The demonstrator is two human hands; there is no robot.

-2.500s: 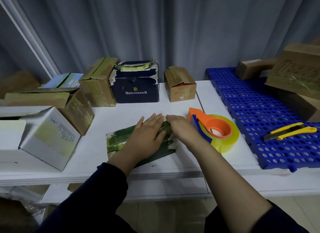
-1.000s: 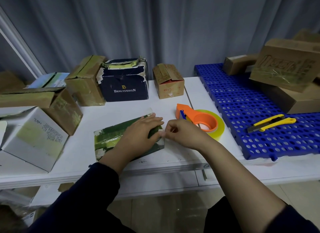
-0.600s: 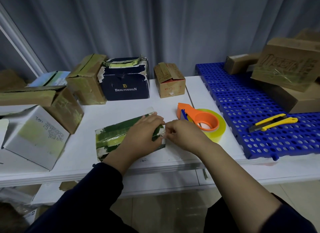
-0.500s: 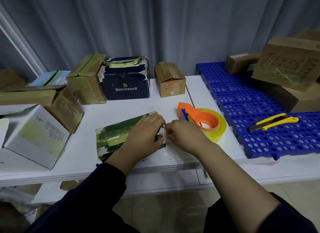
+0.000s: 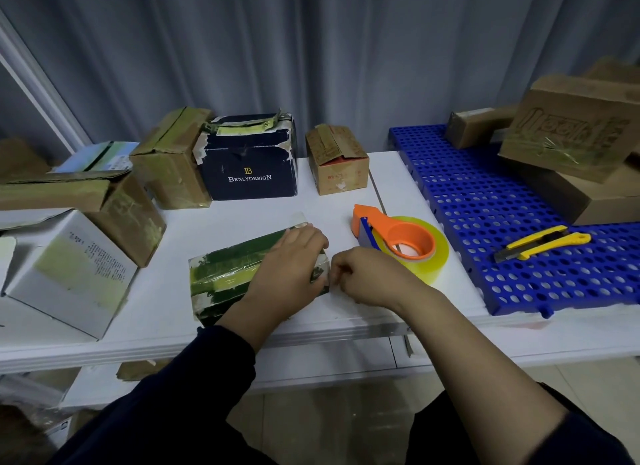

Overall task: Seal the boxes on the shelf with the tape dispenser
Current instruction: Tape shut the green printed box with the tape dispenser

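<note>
A green box (image 5: pixel 221 274) lies near the front edge of a white shelf (image 5: pixel 162 305). The person's left hand (image 5: pixel 287 267) presses flat on its top, fingers together, while the right hand (image 5: pixel 370 277), fingers curled, pinches at its right end. The tape dispenser (image 5: pixel 398 239) rests just right of the box, and a yellow knife (image 5: pixel 540 245) lies farther right.

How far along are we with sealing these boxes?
Done: the green box carries tape along its top. In hand: the left hand presses flat on it while the right hand pinches at its right end; the tape dispenser lies unheld. Left: the small brown box has raised flaps, and the navy box looks loose on top.
</note>
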